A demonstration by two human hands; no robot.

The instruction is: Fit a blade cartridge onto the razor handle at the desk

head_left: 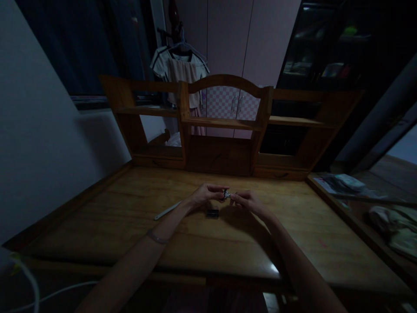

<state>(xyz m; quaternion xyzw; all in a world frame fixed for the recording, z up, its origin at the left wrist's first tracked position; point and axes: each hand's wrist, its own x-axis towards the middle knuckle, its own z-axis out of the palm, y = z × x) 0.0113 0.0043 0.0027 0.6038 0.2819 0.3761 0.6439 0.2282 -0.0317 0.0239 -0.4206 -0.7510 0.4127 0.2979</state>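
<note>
Between my two hands, just above the desk, is a small shiny metal piece with a dark part [226, 195]; its kind is too small to make out. My left hand [208, 194] pinches it from the left with thumb and fingers. From the right, my right hand [245, 200] closes its fingertips on the same piece. Below them on the desk lies a small dark rectangular object [212, 213]. A thin pale strip-like tool [167, 211] rests on the wood, its far end hidden behind my left wrist.
The wooden desk [195, 252] has a shelf unit [224, 125] along its back edge. At the right, past the desk's raised edge, lie papers and a plastic bag [350, 182]. A white cable [68, 289] hangs at the lower left. Clothes [182, 69] hang behind the shelf.
</note>
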